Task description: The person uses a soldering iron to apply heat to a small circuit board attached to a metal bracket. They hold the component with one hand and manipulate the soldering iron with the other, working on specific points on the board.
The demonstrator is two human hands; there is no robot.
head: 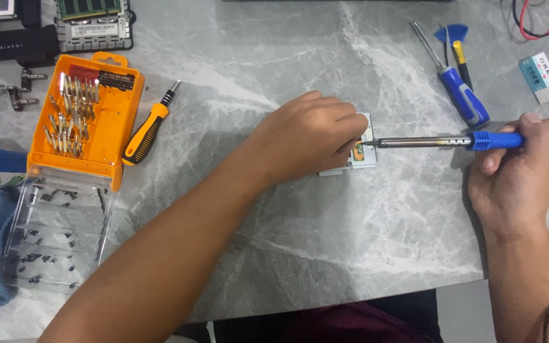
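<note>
soldering iron (452,141) tip on small board (358,152)

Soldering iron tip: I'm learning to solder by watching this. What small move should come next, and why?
Probably ease the soldering iron in the right hand a touch further left, onto the small board. Its tip sits right at the board's edge, and the left hand already presses the board flat on the marble table, so it seems steadied for contact.

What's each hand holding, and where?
Right hand grips soldering iron by its blue handle. Left hand pins small circuit board to the table, covering most of it.
</note>
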